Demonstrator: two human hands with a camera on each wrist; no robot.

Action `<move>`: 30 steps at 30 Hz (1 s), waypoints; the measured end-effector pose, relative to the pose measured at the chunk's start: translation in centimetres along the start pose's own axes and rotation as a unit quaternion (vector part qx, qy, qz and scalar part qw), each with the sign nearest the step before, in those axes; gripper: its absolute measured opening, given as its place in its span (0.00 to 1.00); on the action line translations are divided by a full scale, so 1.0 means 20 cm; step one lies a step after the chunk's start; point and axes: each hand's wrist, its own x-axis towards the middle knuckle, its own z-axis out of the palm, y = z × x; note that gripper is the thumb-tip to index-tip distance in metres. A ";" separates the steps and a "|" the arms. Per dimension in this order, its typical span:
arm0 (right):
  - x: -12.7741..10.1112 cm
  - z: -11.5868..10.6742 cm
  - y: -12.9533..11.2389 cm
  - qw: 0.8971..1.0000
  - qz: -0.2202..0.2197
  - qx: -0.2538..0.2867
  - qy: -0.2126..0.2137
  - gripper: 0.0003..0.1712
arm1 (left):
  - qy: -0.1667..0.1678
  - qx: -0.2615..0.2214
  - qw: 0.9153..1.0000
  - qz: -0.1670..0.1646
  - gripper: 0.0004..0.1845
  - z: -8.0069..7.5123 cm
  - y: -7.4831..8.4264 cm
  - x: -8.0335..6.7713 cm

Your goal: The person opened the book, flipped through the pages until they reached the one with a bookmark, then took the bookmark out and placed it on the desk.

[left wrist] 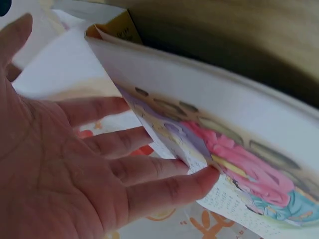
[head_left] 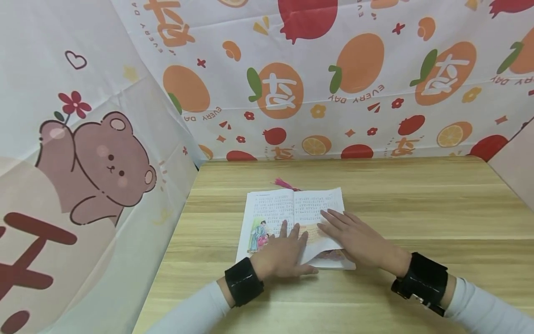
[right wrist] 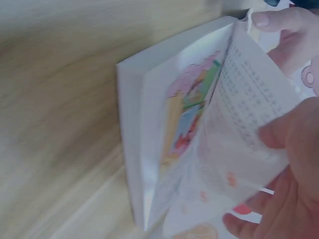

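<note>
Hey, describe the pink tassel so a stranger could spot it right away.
On the wooden table lies an open book. Just past its far edge, near the middle fold, is the tassel. Its stringy deep pink stands out against pale wood and white pages.

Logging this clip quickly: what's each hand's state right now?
Left hand: open, fingers spread, touching the book.
Right hand: open, straight fingers touching a page.
</note>
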 end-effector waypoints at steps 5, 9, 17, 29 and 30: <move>0.04 -0.02 -0.04 0.999 -0.007 -0.004 0.039 0.41 | 0.030 0.023 0.999 -0.020 0.51 0.03 0.03 0.01; 0.06 -0.02 -0.07 0.997 -0.017 -0.017 0.069 0.48 | 0.071 0.042 0.996 -0.038 0.46 0.07 0.05 0.02; 0.02 0.01 -0.07 0.998 0.014 -0.013 0.054 0.45 | 0.118 0.044 0.990 -0.060 0.55 0.07 0.08 0.00; -0.15 0.09 0.00 0.996 0.047 0.067 -0.038 0.43 | 0.177 0.167 0.970 0.011 0.56 0.05 -0.01 -0.07; -0.15 0.09 0.00 0.995 0.045 0.074 -0.048 0.43 | 0.185 0.205 0.961 0.020 0.52 0.05 -0.02 -0.07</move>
